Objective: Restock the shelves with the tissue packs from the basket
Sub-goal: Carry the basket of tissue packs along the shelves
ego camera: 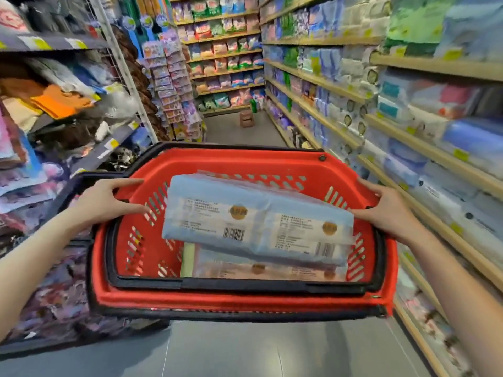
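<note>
A red basket (239, 303) with black rim and handles is held up in front of me in the aisle. My left hand (107, 198) grips its left rim, thumb over the top and fingers inside. My right hand (388, 206) grips the right rim the same way. Inside, a blue tissue pack (253, 213) with white labels and barcodes lies tilted on top. A second tissue pack (261, 268), pinkish, lies flat beneath it and is mostly covered.
Wooden shelves (424, 148) full of blue and white tissue packs run along the right. Metal shelving (109, 144) with cloths and mixed goods lines the left. A brown step stool (247, 118) stands far down the grey aisle floor, before more stocked shelves.
</note>
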The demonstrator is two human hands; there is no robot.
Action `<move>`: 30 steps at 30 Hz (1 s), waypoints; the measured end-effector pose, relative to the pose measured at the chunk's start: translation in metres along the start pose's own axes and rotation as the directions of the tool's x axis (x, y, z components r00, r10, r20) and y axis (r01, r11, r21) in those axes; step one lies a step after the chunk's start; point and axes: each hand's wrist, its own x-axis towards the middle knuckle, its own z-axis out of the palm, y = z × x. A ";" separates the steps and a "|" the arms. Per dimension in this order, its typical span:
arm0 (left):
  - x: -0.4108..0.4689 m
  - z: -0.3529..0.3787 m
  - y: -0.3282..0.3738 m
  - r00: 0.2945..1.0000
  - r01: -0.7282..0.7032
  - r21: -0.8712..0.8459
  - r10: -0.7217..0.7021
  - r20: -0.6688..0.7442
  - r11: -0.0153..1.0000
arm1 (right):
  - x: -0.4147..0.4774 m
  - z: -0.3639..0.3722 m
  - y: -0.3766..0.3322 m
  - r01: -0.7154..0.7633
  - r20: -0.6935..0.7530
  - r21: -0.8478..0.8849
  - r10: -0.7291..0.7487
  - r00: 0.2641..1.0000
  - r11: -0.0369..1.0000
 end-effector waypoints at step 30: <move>0.610 0.351 0.131 0.693 -0.448 -0.118 0.428 0.580 0.886 | 0.318 0.094 0.188 -0.575 -0.292 -0.038 0.542 0.788 0.817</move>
